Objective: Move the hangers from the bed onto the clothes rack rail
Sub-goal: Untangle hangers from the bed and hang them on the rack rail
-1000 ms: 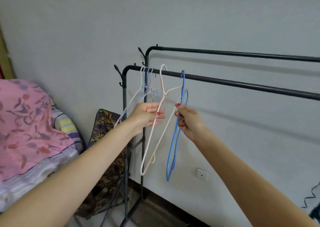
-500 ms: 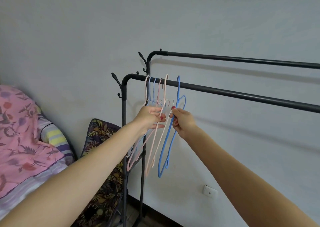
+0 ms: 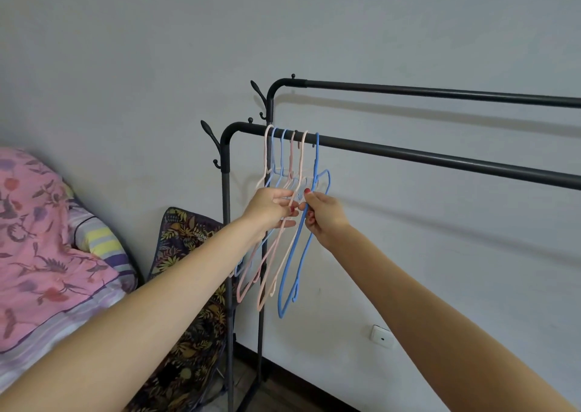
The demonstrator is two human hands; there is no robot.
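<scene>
Several thin pink and blue hangers (image 3: 283, 160) hang by their hooks on the near black rail (image 3: 440, 160) of the clothes rack, bunched at its left end. The rightmost one is a blue hanger (image 3: 297, 254). My left hand (image 3: 270, 207) pinches the shoulders of the pink hangers (image 3: 273, 260). My right hand (image 3: 323, 213) grips the blue hanger just below its neck. Both hands touch at the fingertips.
A second, higher rail (image 3: 440, 92) runs behind, close to the grey wall. The bed with a pink floral cover (image 3: 41, 238) lies at the left. A dark leaf-patterned folded chair (image 3: 188, 286) leans beside the rack post. A wall socket (image 3: 381, 336) sits low.
The hanger hooks have dropped fully onto the near rail and closed up toward its left end. Both hands moved together; the camera view shifted left and up.
</scene>
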